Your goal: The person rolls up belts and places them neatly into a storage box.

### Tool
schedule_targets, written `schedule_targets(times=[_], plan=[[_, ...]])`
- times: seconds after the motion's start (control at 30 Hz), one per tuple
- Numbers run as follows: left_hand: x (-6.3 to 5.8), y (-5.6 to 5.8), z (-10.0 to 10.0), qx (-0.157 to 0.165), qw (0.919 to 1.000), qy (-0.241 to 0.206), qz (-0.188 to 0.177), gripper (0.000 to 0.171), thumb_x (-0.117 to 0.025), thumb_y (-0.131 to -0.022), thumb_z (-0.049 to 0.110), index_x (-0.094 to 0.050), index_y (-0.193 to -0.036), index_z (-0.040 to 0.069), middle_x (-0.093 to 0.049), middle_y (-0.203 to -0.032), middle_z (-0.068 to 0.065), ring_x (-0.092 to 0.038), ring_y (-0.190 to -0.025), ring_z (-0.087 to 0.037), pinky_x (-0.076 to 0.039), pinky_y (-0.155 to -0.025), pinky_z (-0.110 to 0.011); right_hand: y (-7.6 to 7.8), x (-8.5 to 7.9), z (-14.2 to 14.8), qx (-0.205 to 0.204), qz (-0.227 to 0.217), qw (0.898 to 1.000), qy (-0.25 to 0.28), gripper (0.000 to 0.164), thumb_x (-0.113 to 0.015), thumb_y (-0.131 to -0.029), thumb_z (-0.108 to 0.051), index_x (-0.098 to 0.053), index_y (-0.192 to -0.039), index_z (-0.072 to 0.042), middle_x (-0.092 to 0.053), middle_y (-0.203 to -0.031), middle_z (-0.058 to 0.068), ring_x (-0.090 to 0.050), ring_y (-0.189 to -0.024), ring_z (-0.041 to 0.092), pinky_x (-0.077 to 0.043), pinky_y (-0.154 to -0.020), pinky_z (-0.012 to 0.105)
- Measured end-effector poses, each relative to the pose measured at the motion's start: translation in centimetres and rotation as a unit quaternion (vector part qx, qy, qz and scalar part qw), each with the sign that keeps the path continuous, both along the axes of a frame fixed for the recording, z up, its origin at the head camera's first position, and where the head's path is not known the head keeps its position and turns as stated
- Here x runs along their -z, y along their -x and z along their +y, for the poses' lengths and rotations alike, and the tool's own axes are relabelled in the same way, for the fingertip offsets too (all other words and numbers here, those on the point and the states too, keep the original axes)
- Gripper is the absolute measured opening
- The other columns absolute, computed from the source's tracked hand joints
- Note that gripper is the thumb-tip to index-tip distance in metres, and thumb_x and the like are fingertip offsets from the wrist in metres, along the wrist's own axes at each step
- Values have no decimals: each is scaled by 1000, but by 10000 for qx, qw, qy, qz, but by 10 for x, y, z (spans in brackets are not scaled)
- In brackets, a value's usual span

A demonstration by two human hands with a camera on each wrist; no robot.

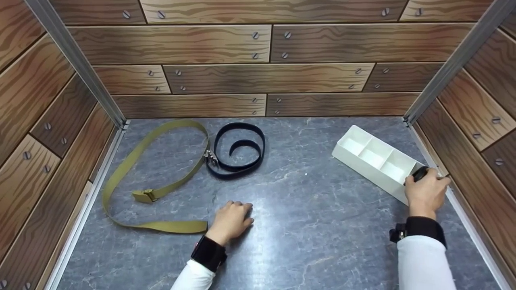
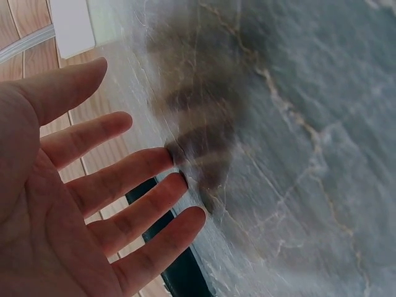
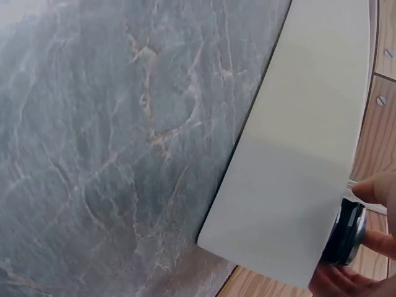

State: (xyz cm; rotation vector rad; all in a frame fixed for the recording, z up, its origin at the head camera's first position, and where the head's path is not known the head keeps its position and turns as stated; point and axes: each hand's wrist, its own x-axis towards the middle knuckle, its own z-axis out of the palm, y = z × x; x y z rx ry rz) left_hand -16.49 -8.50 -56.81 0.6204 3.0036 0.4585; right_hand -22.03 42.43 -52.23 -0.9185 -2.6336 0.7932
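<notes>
My right hand is at the near end of a white divided box, gripping a small black round thing with a shiny silvery edge. In the right wrist view that thing shows at the box's upper rim, between thumb and fingers; I cannot tell what kind it is. My left hand holds nothing, its fingers spread loosely just over the tabletop in the left wrist view. Beside it ends the strap of an olive webbing belt, which loops across the left side. A dark belt lies coiled behind, its metal buckle against the olive strap.
Wood-patterned panels wall in the grey marbled table at the back and both sides. Metal rails run along the corners. The white box stands slantwise near the right wall, its visible far compartments bare inside.
</notes>
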Motion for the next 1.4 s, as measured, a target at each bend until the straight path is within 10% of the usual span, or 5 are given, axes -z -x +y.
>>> schedule_targets(times=[0.27,0.5,0.7,0.9,1.4], plan=[[-1,0,2,1,10000,53,-58,38,-70,-88,34,-67,-119,13,-68,-104,-12,-61,-95,-32,-52,-76,-50,3,-13,-25,-14,265,9984,-495,58,-62,-90,-23,-43,-135,7,-23,-141,38,-30,-127,57,-30,-99,67],[-6,5,2,-15,9998,118,-187,40,-71,-87,36,-66,-120,14,-66,-104,-12,-62,-95,-34,-53,-73,-51,4,-9,-99,-2041,1497,9589,-1281,38,-64,-81,0,-58,-117,11,-48,-123,36,-48,-110,54,-39,-91,62],[-12,16,-1,-18,9996,28,-280,42,-70,-88,34,-65,-124,12,-66,-106,-14,-63,-96,-35,-53,-76,-52,-1,19,-162,-3941,-138,9118,-1143,45,-68,-83,-9,-59,-126,3,-49,-127,31,-55,-107,50,-45,-88,61],[-18,28,-4,-221,9997,-29,34,52,-72,-87,32,-60,-130,6,-57,-128,-20,-54,-117,-41,-47,-90,-57,-13,34,-197,-4507,-1532,8746,-917,58,-70,-88,-18,-51,-140,-5,-33,-146,33,-32,-131,58,-32,-99,69],[-23,57,1,-1102,9922,360,-465,74,-71,-88,39,-40,-149,8,-35,-152,-20,-27,-140,-45,-26,-108,-61,-16,34,-207,-4452,-1960,8688,-931,61,-70,-90,-20,-46,-145,-6,-26,-150,34,-21,-135,59,-28,-100,71]])
